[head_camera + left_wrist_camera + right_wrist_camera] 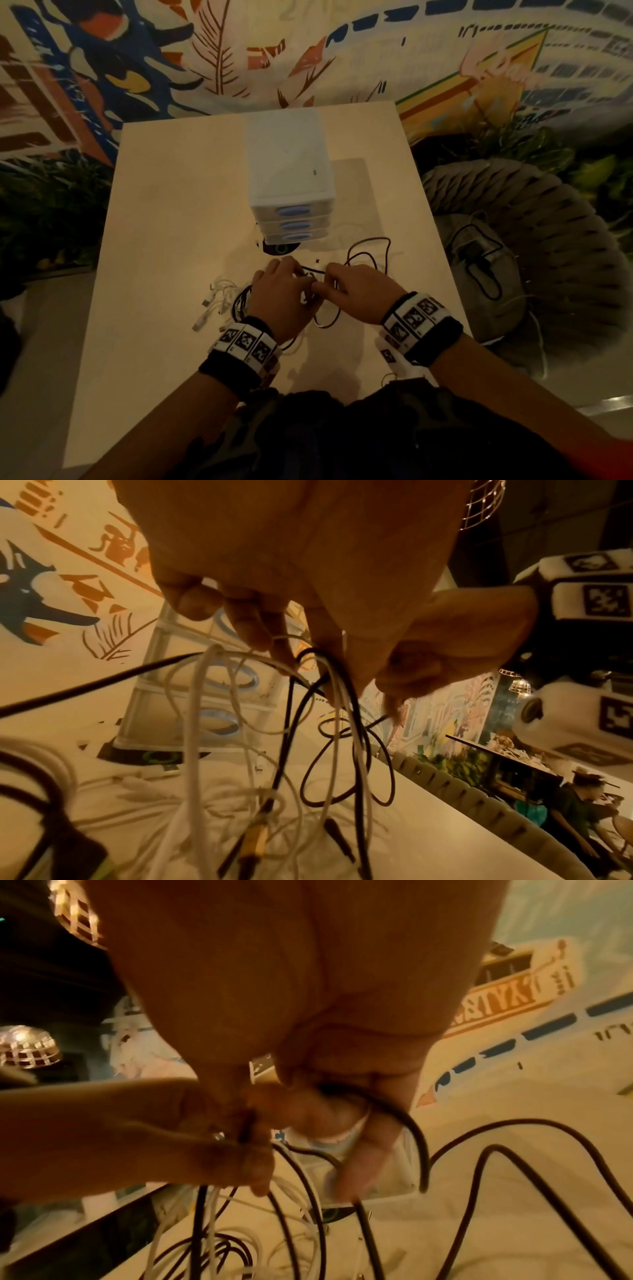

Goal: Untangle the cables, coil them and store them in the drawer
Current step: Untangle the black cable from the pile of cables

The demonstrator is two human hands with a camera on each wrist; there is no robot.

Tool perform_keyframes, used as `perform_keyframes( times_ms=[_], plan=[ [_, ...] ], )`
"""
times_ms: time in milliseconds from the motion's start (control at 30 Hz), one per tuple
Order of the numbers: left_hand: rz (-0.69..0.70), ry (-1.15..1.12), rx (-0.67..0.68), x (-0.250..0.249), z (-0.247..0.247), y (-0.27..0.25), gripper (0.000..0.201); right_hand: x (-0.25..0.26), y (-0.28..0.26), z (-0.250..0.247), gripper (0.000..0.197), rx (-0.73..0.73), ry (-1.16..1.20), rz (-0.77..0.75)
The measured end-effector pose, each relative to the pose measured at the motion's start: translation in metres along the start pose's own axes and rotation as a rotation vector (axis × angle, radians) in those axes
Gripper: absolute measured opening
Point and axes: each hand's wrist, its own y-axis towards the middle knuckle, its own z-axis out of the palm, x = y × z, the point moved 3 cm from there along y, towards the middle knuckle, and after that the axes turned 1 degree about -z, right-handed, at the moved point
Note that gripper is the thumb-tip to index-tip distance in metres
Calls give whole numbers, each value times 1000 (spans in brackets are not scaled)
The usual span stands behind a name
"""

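Note:
A tangle of black and white cables (308, 301) lies on the pale table (171, 240) in front of a white three-drawer unit (291, 178) with blue handles, all drawers closed. My left hand (284, 287) and right hand (342, 287) meet over the tangle, both pinching strands and lifting them slightly. In the left wrist view the left hand (294, 653) grips black and white strands (342, 723) that hang down. In the right wrist view the right hand (308, 1110) curls round a black cable (418, 1145), beside the left hand (137, 1137). A black loop (370, 250) trails to the right.
White connectors (219, 298) spread left of my hands. A black disc with a green ring (281, 247) sits under the drawer unit. A grey woven seat (548, 240) with a bag and black cord (479, 260) stands right of the table. People (578, 804) sit far off.

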Motion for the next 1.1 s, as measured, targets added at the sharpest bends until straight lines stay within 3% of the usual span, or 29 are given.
perform_keyframes(
  times_ms=[167,300,467,600,733,933,1100],
  plan=[
    [-125,15,31,19,11,-6,24,-7,-3,-22,31,-122,124,-8],
    [-144,-7,-49,24,10,-8,21,-28,-13,-37,29,-231,267,61],
    [-38,-37,-141,19,-1,-7,16,-57,-25,-35,24,-58,34,244],
    [72,-26,-124,7,-2,-6,20,-20,-16,-23,32,-14,-38,102],
    [66,-62,-133,-1,-5,-6,14,20,-5,-7,34,31,-58,38],
    [4,-76,48,23,19,-8,26,15,-3,-39,25,-176,-35,13],
    [-32,-73,-20,26,15,-7,27,-40,-9,-44,23,-239,-29,161]
  ],
)
